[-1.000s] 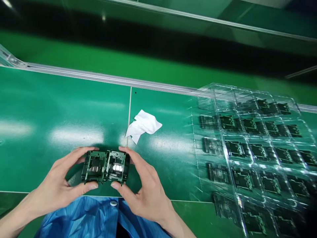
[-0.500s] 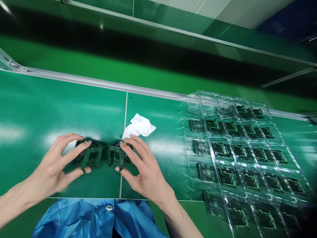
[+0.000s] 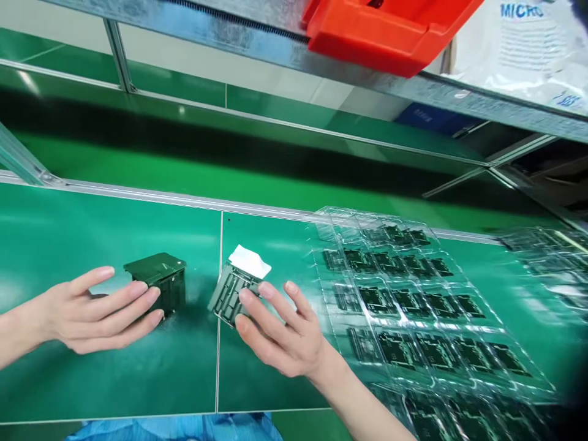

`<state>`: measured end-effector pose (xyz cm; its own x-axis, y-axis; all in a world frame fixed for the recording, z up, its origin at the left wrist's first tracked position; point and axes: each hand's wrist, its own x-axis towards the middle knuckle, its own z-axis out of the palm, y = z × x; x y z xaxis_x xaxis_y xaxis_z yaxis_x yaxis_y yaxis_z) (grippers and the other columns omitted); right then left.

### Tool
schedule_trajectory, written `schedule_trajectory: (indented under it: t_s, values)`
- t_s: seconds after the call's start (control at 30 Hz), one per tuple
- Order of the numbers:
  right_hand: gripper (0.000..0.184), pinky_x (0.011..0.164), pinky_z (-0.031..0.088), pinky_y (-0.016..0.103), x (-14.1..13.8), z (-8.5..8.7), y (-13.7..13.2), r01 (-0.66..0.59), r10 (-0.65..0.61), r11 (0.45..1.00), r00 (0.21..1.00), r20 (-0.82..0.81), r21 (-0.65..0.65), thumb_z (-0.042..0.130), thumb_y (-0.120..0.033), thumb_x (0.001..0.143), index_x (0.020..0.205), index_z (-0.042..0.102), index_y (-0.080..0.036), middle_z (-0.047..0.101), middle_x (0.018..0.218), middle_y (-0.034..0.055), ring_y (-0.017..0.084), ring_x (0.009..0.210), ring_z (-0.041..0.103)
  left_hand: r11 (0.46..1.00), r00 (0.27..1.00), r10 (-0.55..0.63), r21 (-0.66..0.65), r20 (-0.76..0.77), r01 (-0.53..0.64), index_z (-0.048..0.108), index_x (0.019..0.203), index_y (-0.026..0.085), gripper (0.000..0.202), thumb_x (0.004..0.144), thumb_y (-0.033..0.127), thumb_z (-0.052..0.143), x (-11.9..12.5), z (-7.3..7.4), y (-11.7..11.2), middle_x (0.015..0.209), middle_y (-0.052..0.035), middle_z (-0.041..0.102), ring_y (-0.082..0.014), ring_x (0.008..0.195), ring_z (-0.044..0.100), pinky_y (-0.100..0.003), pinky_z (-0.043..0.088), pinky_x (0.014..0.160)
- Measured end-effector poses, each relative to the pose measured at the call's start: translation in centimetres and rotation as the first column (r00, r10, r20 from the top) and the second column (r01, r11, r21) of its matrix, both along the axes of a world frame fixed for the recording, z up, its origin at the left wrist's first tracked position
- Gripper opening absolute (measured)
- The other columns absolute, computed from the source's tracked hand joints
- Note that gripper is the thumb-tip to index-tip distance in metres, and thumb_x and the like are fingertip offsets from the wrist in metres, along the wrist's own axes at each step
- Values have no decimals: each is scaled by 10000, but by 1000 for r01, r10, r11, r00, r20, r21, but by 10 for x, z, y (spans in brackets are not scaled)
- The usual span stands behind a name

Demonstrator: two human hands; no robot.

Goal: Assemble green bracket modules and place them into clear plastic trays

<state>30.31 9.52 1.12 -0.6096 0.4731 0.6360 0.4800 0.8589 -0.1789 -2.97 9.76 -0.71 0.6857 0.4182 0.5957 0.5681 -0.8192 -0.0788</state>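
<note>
My left hand (image 3: pixel 113 309) has its fingertips against the near left side of a boxy green and black circuit board module (image 3: pixel 172 291), whose flat green plate faces up; its thumb is hard to make out. With thumb and fingers, my right hand (image 3: pixel 282 327) grips the right edge of a second circuit board module (image 3: pixel 232 291), tilted so that a face with long slots shows. A gap of bench separates the two modules. Behind the right one lies a crumpled white cloth (image 3: pixel 250 261), partly covered by it.
Clear plastic trays (image 3: pixel 404 321) with several rows of green boards stand to the right on the green bench (image 3: pixel 68 245). More boards (image 3: pixel 542 251) lie at the far right. Overhead, a metal shelf (image 3: pixel 257 43) carries a red bin (image 3: pixel 367 37) and a white printed bag (image 3: pixel 528 49).
Both modules have been turned to show other faces, and my hands' grips have shifted. The view has tilted up, bringing the shelf, red bin and bag into sight.
</note>
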Motion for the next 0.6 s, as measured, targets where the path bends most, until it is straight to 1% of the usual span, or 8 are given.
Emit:
schedule_trajectory:
  t_s: [0.07, 0.13, 0.17, 0.23, 0.3, 0.33, 0.43, 0.6]
  values:
    - [603, 995, 501, 498, -5, -3, -5, 74, -88, 992, 985, -149, -98, 782, -205, 729, 1263, 535, -337, 692, 1166, 35, 272, 1087, 656, 998, 996, -30, -52, 82, 35, 628, 1072, 391, 420, 753, 144, 746, 2, -1, 7, 1033, 42, 723, -193, 955, 696, -464, 436, 1090]
    - [663, 948, 515, 499, -15, -12, -11, 115, -256, 931, 883, -394, -346, 807, -278, 699, 1293, 515, -295, 689, 1142, 69, 283, 1039, 663, 943, 940, 161, -328, 299, -58, 605, 1102, 308, 451, 704, 233, 804, 13, -3, 5, 1084, -28, 707, -254, 1030, 671, -525, 461, 1049]
    - [618, 904, 536, 477, -22, -17, -14, 70, -364, 859, 780, -509, -507, 796, -321, 709, 1268, 534, -282, 689, 1110, 73, 275, 1004, 667, 842, 851, 339, -533, 401, -84, 593, 1120, 273, 479, 696, 285, 815, 22, -4, 0, 1090, -58, 700, -275, 1041, 664, -535, 481, 1022]
    - [411, 816, 564, 434, -39, -28, -17, -195, -595, 614, 521, -611, -764, 721, -409, 773, 1136, 602, -256, 694, 1037, 72, 262, 948, 670, 499, 570, 669, -856, 477, 132, 600, 1118, 237, 456, 730, 400, 775, 43, -8, -14, 1069, -88, 698, -295, 1017, 669, -517, 543, 936]
    - [285, 798, 568, 445, -56, -36, -15, -549, -786, 317, 305, -538, -773, 628, -477, 830, 973, 635, -230, 705, 984, 75, 260, 913, 676, 190, 254, 888, -810, 382, 556, 650, 1039, 230, 361, 784, 482, 691, 64, -12, -28, 1040, -93, 707, -311, 1000, 675, -508, 576, 875]
    - [284, 816, 563, 462, -63, -38, -13, -685, -849, 205, 231, -475, -699, 595, -497, 845, 914, 636, -224, 711, 973, 75, 258, 904, 679, 124, 116, 948, -678, 297, 725, 674, 991, 228, 342, 798, 510, 657, 73, -13, -33, 1033, -92, 712, -315, 1002, 674, -507, 575, 877]
    - [278, 905, 533, 468, -78, -40, -8, -883, -938, 72, 99, -333, -464, 573, -503, 851, 859, 642, -233, 724, 984, 53, 226, 889, 682, 149, -126, 988, -357, 87, 922, 715, 935, 254, 302, 832, 512, 598, 91, -15, -39, 1046, -66, 715, -248, 1022, 666, -434, 541, 961]
    - [264, 917, 541, 410, -89, -29, -4, -940, -974, 78, 0, -227, -334, 611, -496, 822, 854, 661, -239, 729, 957, 37, 193, 807, 678, 209, -204, 978, -168, 49, 963, 731, 935, 303, 240, 860, 471, 577, 103, -11, -37, 1031, -33, 710, -159, 977, 653, -332, 524, 975]
